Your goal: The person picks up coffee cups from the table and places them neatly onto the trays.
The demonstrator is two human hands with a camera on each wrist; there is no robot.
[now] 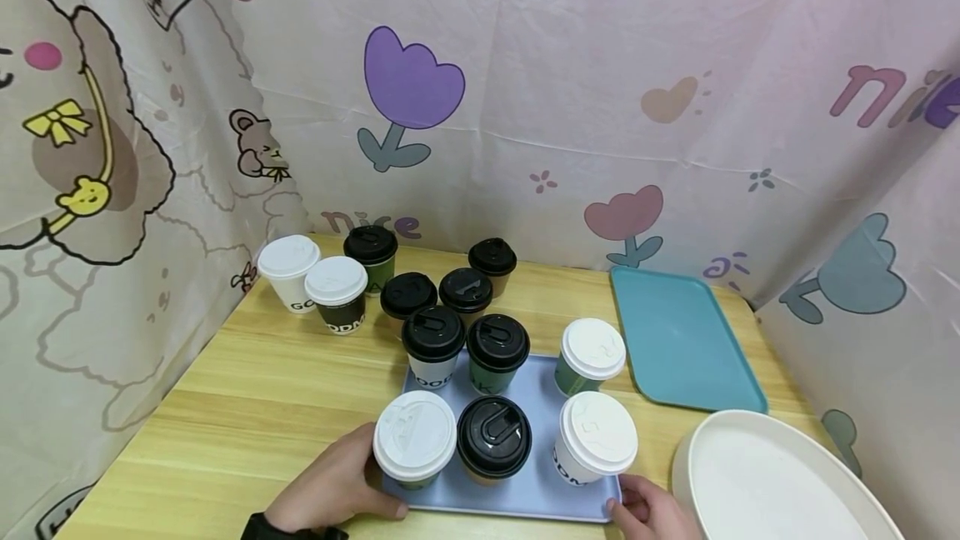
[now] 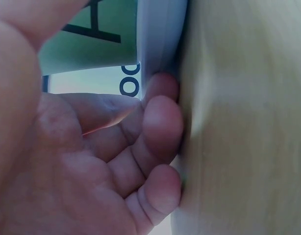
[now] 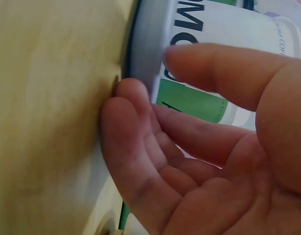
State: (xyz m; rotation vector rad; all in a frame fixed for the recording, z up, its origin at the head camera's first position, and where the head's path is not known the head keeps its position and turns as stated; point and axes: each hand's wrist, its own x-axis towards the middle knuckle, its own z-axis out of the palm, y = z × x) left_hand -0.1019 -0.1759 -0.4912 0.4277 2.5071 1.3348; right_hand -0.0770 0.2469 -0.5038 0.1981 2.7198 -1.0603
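Both hands grip the pale blue rectangular plastic tray (image 1: pixel 536 407) of lidded paper cups on the wooden surface (image 1: pixel 262 407): left hand (image 1: pixel 330 490) and right hand (image 1: pixel 651 513) curl fingers (image 2: pixel 160 122) under its near edge. Lifting evenly should keep cups upright.

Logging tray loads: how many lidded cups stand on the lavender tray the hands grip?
6. Near row: white-lidded cup, black-lidded cup, white-lidded cup. Far row: black-lidded cups and, white-lidded cup. None seem hidden.

makeshift staged booth, cartoon-print cloth backdrop (image 1: pixel 600 90) hung round a wooden table (image 1: pixel 247 407), lidded takeaway cups (image 1: pixel 416 315), serving trays (image 1: pixel 682 340)
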